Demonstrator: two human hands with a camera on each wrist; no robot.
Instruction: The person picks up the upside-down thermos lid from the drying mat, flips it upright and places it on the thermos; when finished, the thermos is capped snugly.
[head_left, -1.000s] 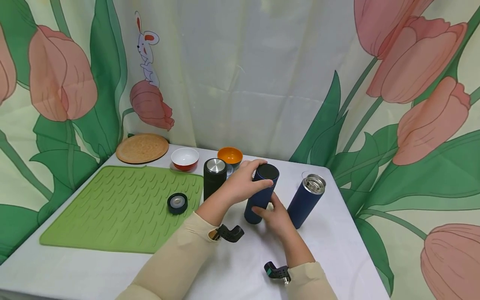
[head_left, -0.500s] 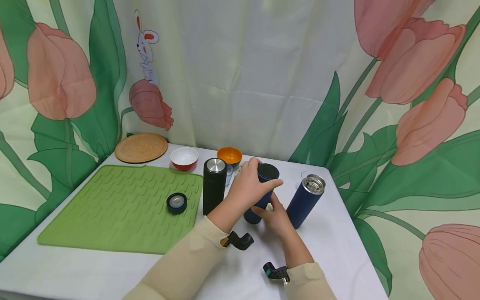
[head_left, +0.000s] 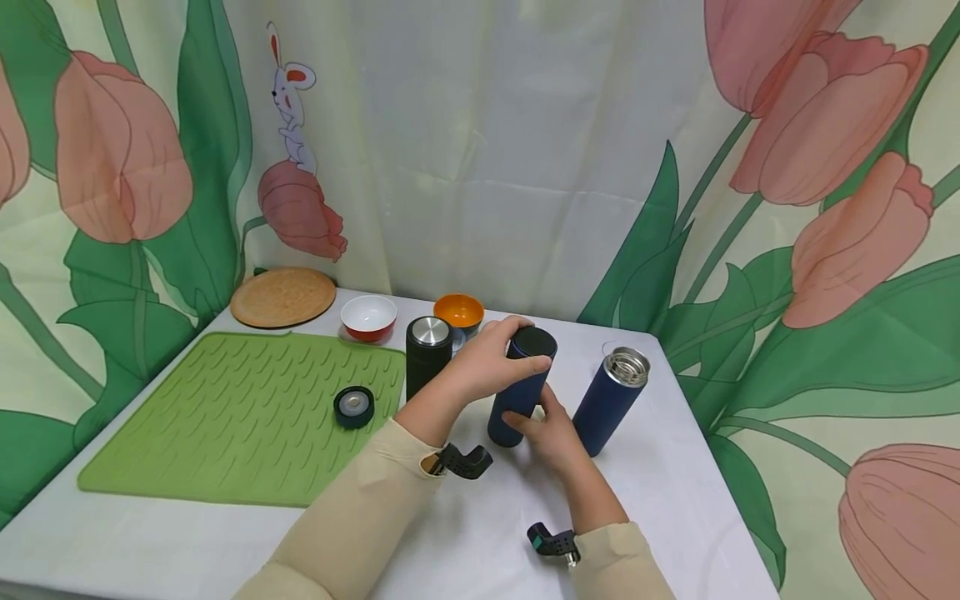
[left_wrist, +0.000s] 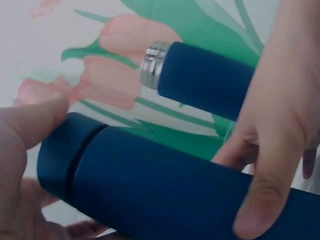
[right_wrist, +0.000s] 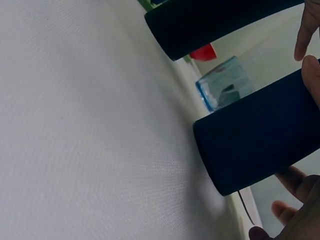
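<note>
Left hand (head_left: 491, 364) grips blue flask (head_left: 520, 400) cap, right hand (head_left: 551, 432) holds btm.

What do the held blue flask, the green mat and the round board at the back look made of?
Blue flask: matte, soft-looking coating with no glare; the body beneath is probably steel, as the open twin shows a shiny metal neck. Green mat: likely silicone, flexible-looking, with moulded ridges and a dull sheen. Round board: tan and grainy, perhaps wood or cork; too far to tell.

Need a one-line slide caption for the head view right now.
Left hand grips the capped blue flask near its lid; right hand holds its base, beside an open blue flask.
</note>
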